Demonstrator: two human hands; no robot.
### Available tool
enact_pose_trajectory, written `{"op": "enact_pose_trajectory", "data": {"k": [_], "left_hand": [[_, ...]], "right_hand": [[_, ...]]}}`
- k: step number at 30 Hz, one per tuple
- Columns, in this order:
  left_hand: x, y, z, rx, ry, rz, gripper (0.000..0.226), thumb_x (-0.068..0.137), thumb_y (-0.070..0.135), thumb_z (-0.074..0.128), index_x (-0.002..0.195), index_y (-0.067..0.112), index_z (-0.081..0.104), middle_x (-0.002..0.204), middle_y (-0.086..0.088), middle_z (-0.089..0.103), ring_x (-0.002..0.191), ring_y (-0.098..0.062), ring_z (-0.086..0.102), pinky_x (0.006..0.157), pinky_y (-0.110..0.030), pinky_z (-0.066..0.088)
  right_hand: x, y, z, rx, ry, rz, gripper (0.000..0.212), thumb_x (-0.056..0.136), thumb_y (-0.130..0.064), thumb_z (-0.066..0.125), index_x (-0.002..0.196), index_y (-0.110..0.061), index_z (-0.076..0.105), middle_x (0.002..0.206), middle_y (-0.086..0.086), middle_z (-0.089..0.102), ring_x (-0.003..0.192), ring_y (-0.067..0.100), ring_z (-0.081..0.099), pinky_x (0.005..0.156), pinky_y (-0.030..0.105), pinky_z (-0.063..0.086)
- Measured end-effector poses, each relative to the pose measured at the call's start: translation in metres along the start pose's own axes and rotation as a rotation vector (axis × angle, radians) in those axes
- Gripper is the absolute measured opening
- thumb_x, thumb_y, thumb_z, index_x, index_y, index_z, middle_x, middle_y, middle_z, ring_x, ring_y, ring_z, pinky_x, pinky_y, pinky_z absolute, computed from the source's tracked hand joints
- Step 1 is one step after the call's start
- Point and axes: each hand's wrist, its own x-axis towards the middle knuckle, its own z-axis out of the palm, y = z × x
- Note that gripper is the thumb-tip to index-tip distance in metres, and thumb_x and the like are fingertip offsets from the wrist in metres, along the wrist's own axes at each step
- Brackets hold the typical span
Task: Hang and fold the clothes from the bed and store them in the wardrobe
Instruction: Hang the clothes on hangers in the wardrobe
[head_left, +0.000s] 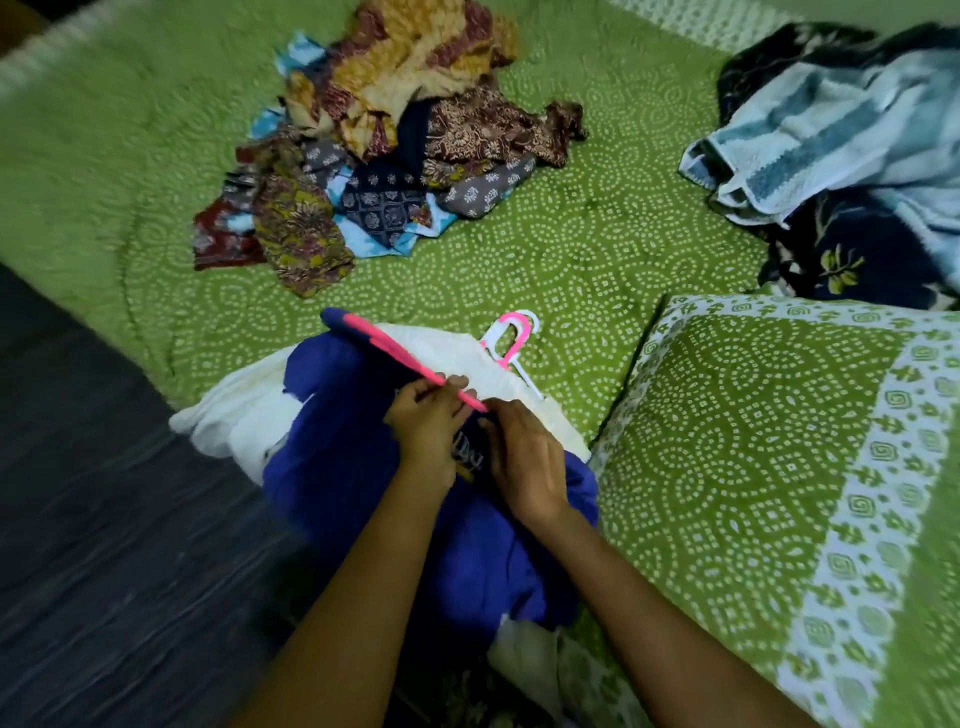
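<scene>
A blue garment (353, 467) lies at the near edge of the bed over a white garment (244, 415). A pink hanger (395, 353) sits in the blue garment's neck, its hook (517, 338) beside a white hanger (524, 371). My left hand (426, 421) pinches the pink hanger's arm. Right beside it, my right hand (524, 457) grips the blue fabric at the neckline. A heap of patterned clothes (384, 156) lies further up the bed.
The bed has a green dotted cover (571, 249). A green-and-white pillow (779, 447) lies at the right. A blue-and-white towel (831, 135) and a dark floral cloth (841, 260) sit at the far right. Dark floor (104, 519) is at the left.
</scene>
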Motion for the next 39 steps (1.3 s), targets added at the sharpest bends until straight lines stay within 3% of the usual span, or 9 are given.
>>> {"op": "enact_pose_trajectory", "data": {"k": [8, 17, 20, 23, 29, 31, 34, 37, 39], "left_hand": [[-0.153, 0.049, -0.091, -0.109, -0.02, 0.293, 0.008, 0.093, 0.002, 0.053, 0.1, 0.001, 0.051, 0.084, -0.011, 0.063, 0.061, -0.008, 0.066, 0.059, -0.02, 0.056], [-0.311, 0.121, -0.183, -0.278, 0.175, 0.495, 0.018, 0.094, -0.001, 0.048, 0.079, 0.008, 0.051, 0.077, -0.011, 0.061, 0.049, -0.005, 0.064, 0.052, -0.021, 0.056], [-0.35, 0.141, -0.21, -0.338, 0.265, 0.575, 0.019, 0.093, -0.002, 0.05, 0.077, 0.007, 0.052, 0.068, -0.007, 0.064, 0.055, -0.012, 0.065, 0.053, -0.022, 0.056], [-0.382, 0.156, -0.232, -0.395, 0.36, 0.638, 0.006, 0.093, -0.002, 0.05, 0.092, -0.001, 0.055, 0.077, -0.011, 0.061, 0.069, -0.021, 0.062, 0.057, -0.024, 0.056], [-0.443, 0.188, -0.26, -0.5, 0.575, 0.803, 0.016, 0.091, -0.003, 0.054, 0.106, -0.008, 0.056, 0.09, -0.019, 0.062, 0.082, -0.027, 0.064, 0.057, -0.025, 0.057], [-0.46, 0.196, -0.263, -0.524, 0.626, 0.854, 0.02, 0.091, -0.002, 0.055, 0.109, -0.011, 0.056, 0.087, -0.018, 0.062, 0.084, -0.027, 0.064, 0.055, -0.024, 0.057], [-0.49, 0.207, -0.266, -0.548, 0.707, 0.933, 0.018, 0.091, 0.0, 0.055, 0.107, -0.008, 0.056, 0.088, -0.018, 0.062, 0.082, -0.029, 0.064, 0.055, -0.024, 0.056], [-0.52, 0.218, -0.274, -0.568, 0.792, 1.009, 0.008, 0.092, 0.003, 0.055, 0.099, -0.002, 0.055, 0.082, -0.014, 0.062, 0.071, -0.024, 0.063, 0.053, -0.023, 0.056], [-0.542, 0.223, -0.285, -0.583, 0.867, 1.05, 0.004, 0.092, 0.004, 0.055, 0.094, 0.0, 0.055, 0.08, -0.011, 0.062, 0.068, -0.02, 0.064, 0.051, -0.022, 0.055]], "right_hand": [[-0.075, -0.12, -0.08, 0.054, 0.059, -0.229, 0.032, 0.091, -0.029, 0.041, 0.103, -0.011, 0.066, 0.083, 0.005, 0.066, 0.072, 0.024, 0.066, 0.05, 0.029, 0.046], [-0.128, -0.261, -0.159, 0.149, 0.032, -0.57, 0.034, 0.091, -0.032, 0.042, 0.104, -0.012, 0.066, 0.087, 0.005, 0.067, 0.074, 0.026, 0.067, 0.048, 0.029, 0.048], [-0.136, -0.303, -0.175, 0.166, 0.064, -0.71, 0.034, 0.089, -0.031, 0.043, 0.1, -0.01, 0.067, 0.086, 0.005, 0.068, 0.073, 0.025, 0.067, 0.048, 0.027, 0.048], [-0.142, -0.342, -0.19, 0.141, 0.11, -0.854, 0.035, 0.087, -0.03, 0.043, 0.097, -0.011, 0.07, 0.079, 0.003, 0.066, 0.064, 0.022, 0.065, 0.042, 0.025, 0.042], [-0.148, -0.41, -0.221, 0.131, 0.027, -1.038, 0.036, 0.086, -0.03, 0.043, 0.1, -0.013, 0.071, 0.074, 0.001, 0.069, 0.051, 0.024, 0.064, 0.034, 0.023, 0.036], [-0.148, -0.425, -0.235, 0.198, -0.022, -1.072, 0.031, 0.085, -0.027, 0.053, 0.105, -0.009, 0.07, 0.075, 0.008, 0.071, 0.056, 0.029, 0.066, 0.039, 0.028, 0.044], [-0.148, -0.449, -0.258, 0.303, -0.16, -1.096, 0.037, 0.092, -0.031, 0.055, 0.117, -0.005, 0.064, 0.088, 0.022, 0.07, 0.08, 0.04, 0.066, 0.063, 0.041, 0.051], [-0.152, -0.47, -0.275, 0.369, -0.219, -1.187, 0.037, 0.095, -0.04, 0.049, 0.103, -0.008, 0.065, 0.088, 0.019, 0.069, 0.086, 0.039, 0.063, 0.068, 0.041, 0.048], [-0.16, -0.484, -0.289, 0.363, -0.281, -1.292, 0.037, 0.096, -0.04, 0.045, 0.118, -0.013, 0.058, 0.103, 0.014, 0.067, 0.098, 0.035, 0.061, 0.074, 0.04, 0.047]]}}
